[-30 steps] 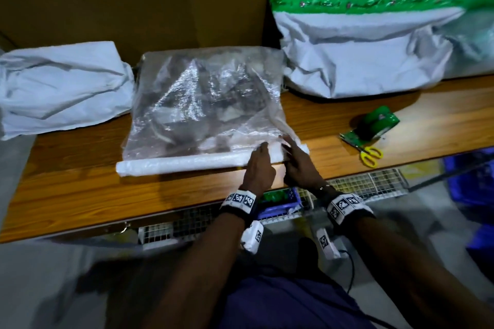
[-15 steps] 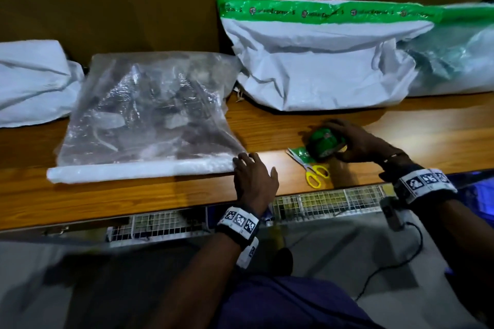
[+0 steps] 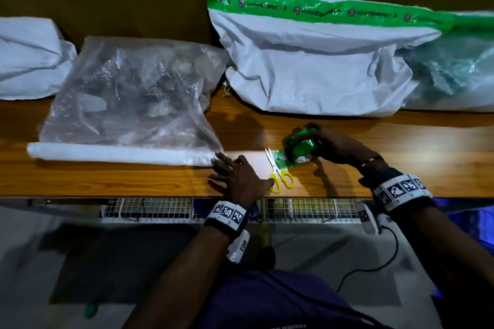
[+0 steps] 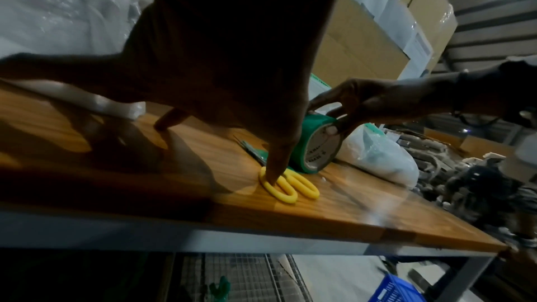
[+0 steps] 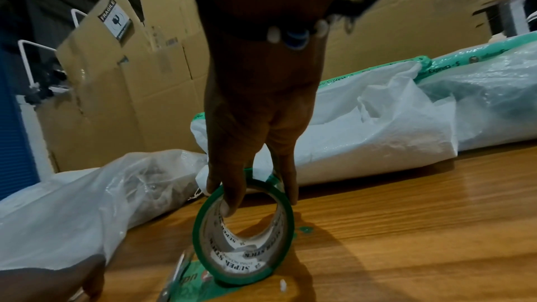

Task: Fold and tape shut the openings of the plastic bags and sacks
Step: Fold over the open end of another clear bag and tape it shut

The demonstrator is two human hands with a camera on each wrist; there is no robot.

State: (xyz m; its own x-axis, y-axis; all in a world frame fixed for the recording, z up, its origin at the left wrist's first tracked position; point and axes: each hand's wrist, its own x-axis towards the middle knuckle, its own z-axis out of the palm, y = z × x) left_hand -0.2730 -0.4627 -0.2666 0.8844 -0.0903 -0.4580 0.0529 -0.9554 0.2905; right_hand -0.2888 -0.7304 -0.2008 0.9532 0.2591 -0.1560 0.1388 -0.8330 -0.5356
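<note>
A: We read "SUPER STICK" inside the core of the green tape roll (image 5: 243, 233). Our right hand (image 3: 338, 147) grips it, thumb through the core, standing on edge on the table (image 3: 401, 157) beside the yellow scissors (image 3: 279, 173).

B: The white sack (image 3: 307, 72) behind carries a green "udaanExpress - S" band. Our left hand (image 3: 238, 175) lies flat with fingers spread, now just clear of the clear bag (image 3: 128, 99)'s rolled edge it touched earlier.
</note>
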